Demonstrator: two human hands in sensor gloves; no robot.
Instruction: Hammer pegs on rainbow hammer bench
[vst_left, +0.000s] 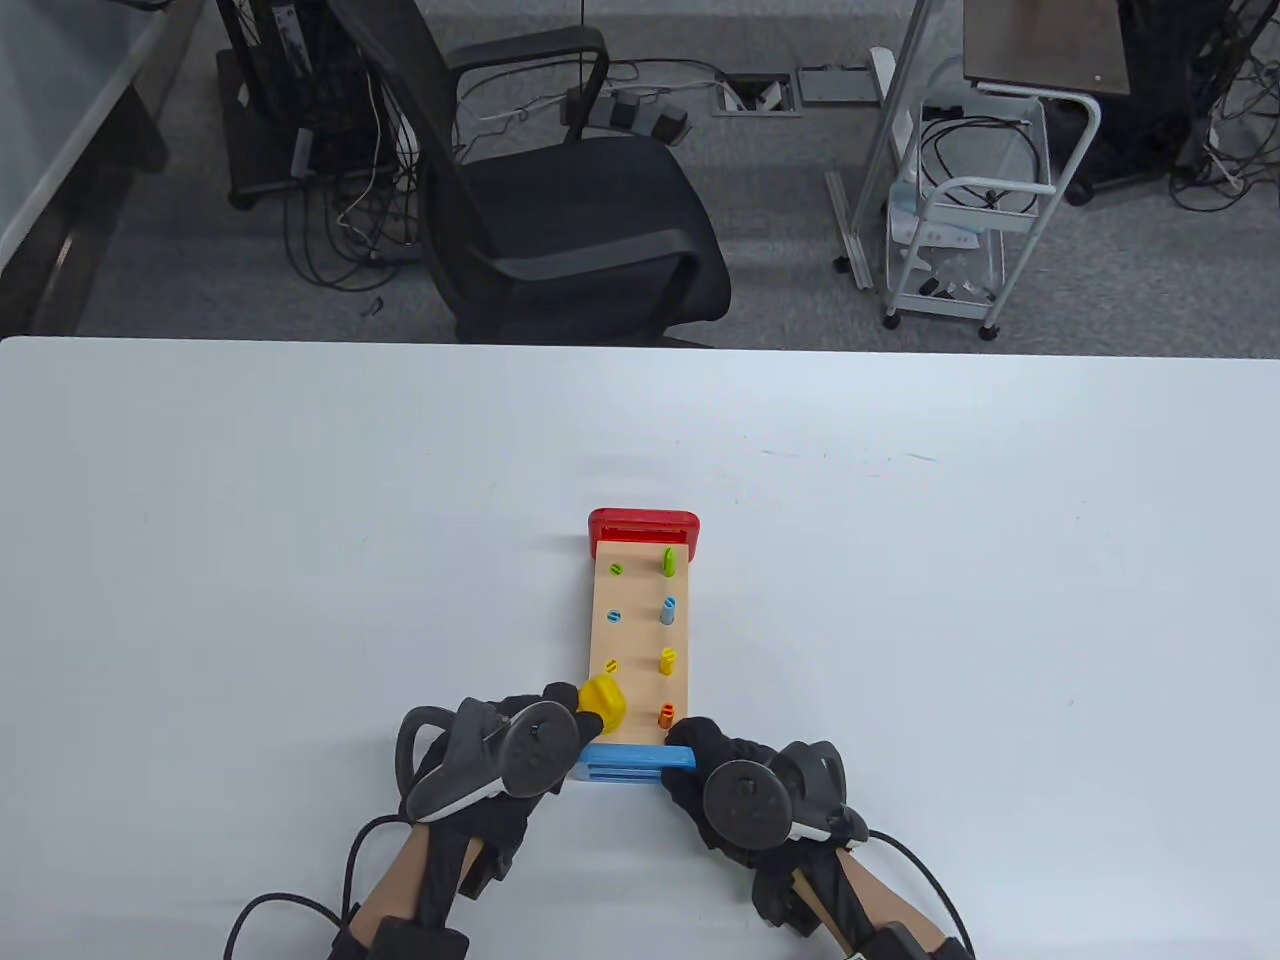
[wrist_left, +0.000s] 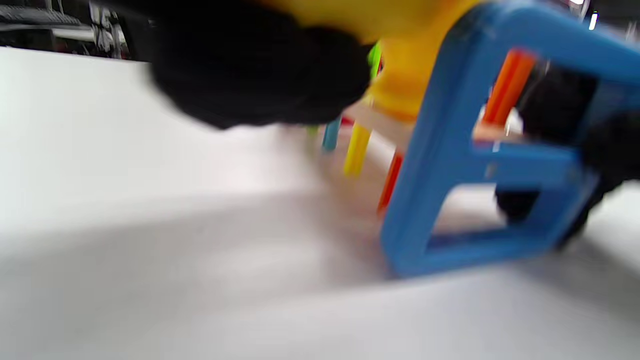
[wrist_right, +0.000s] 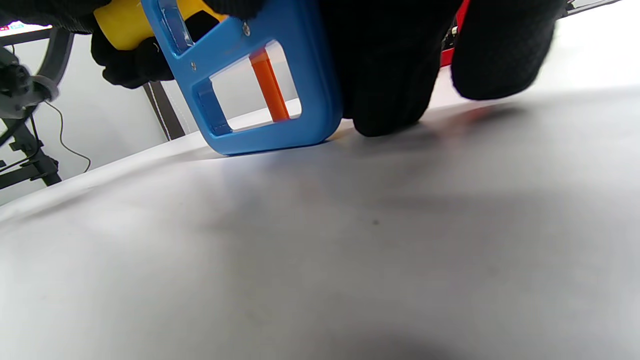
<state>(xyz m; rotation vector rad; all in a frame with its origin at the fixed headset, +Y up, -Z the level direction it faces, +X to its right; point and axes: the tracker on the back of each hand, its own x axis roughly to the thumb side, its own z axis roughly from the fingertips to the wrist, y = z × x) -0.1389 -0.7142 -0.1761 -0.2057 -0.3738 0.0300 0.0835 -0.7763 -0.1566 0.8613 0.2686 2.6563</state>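
Observation:
The hammer bench (vst_left: 640, 640) lies lengthwise on the table, a wooden top with a red end (vst_left: 642, 524) far and a blue end (vst_left: 630, 764) near. The left column of pegs sits flush; the right column, green (vst_left: 668, 561), blue (vst_left: 668, 610), yellow (vst_left: 668, 661) and orange (vst_left: 666, 714), stands up. My left hand (vst_left: 520, 745) grips the yellow hammer (vst_left: 604, 704), its head on the near left corner of the top. My right hand (vst_left: 715, 765) holds the blue end (wrist_right: 280, 90) at its right side. The left wrist view is blurred and shows the blue frame (wrist_left: 460, 165).
A black office chair (vst_left: 560, 200) stands beyond the table's far edge, with a white cart (vst_left: 960, 230) to its right. White tabletop (vst_left: 300, 560) spreads all round the bench.

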